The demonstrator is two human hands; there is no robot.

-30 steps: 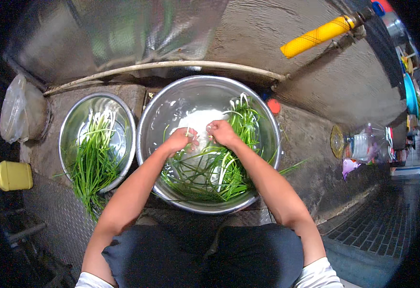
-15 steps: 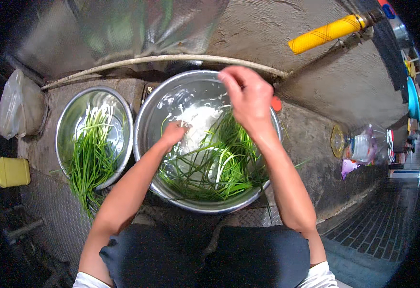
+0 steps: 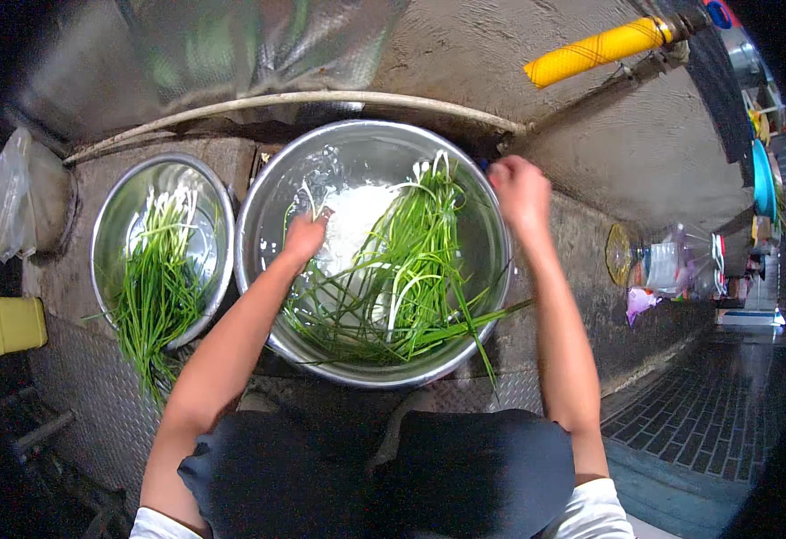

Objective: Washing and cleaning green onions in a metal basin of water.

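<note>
A wide metal basin of water stands in front of me. Long spring onions with white ends lie in its right half. On the left side of the basin, my left hand is closed around a spring onion, whose white end sticks up past the fingers. My right hand is just beyond the basin's upper right rim with its fingers curled in. What those fingers hold, if anything, is too small and blurred to tell. A smaller metal bowl to the left bears more spring onions, their green tips hanging over its near rim.
A pale hose runs behind the basin along the wall. At the far left are a plastic-wrapped container and a yellow jerrycan. A yellow pipe juts out at upper right. Clear plastic bags lie to the right.
My right hand has moved right, from above the basin to outside its rim. The left hand stays in the basin, and a white onion end now shows above it.
</note>
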